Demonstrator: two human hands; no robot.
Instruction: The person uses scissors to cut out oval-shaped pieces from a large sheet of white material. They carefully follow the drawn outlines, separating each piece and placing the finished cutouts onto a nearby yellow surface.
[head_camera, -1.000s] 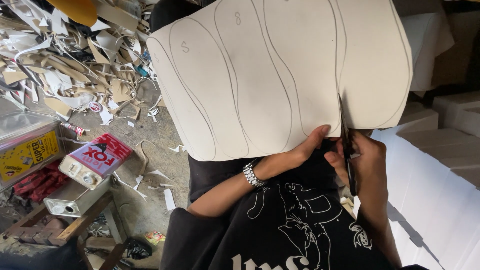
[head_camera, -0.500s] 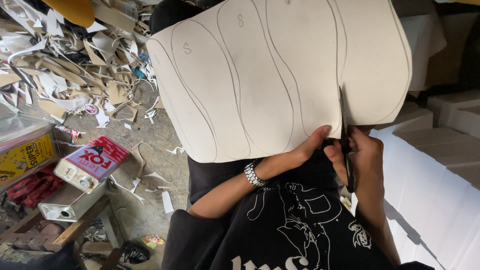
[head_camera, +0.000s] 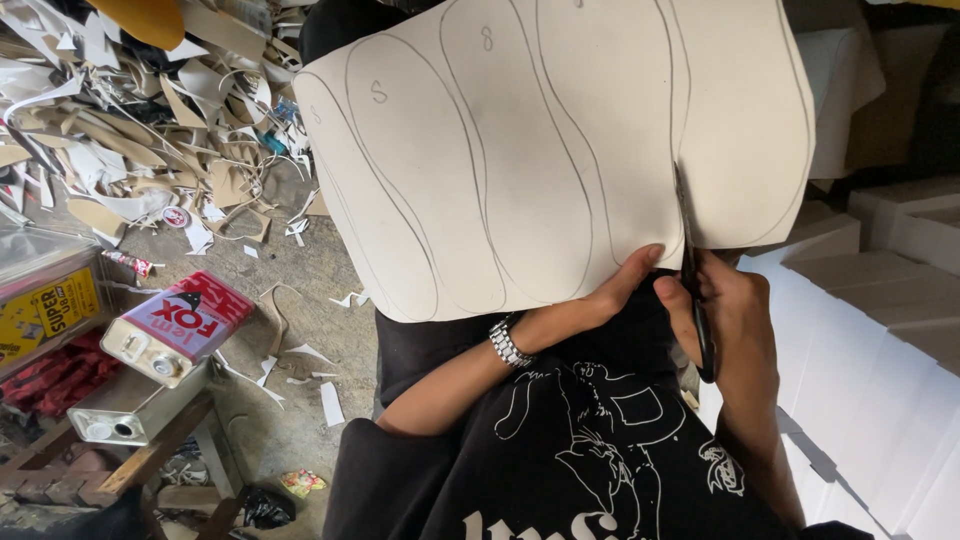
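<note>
A large cream sheet with several curved pencil outlines is held up over my lap. My left hand, a metal watch on its wrist, pinches the sheet's lower edge with the thumb on top. Just to the right, my right hand grips black scissors. Their blades point up into the sheet along the rightmost pencil line, and the cut runs in from the bottom edge. The two hands are almost touching.
A heap of cardboard and paper scraps covers the floor at upper left. A red-topped metal can and a plain metal can rest on a wooden bench. A yellow box is at far left. White sheets are stacked on the right.
The scissors have moved a little farther up the pencil line. Both hands keep their hold, and the view has shifted slightly.
</note>
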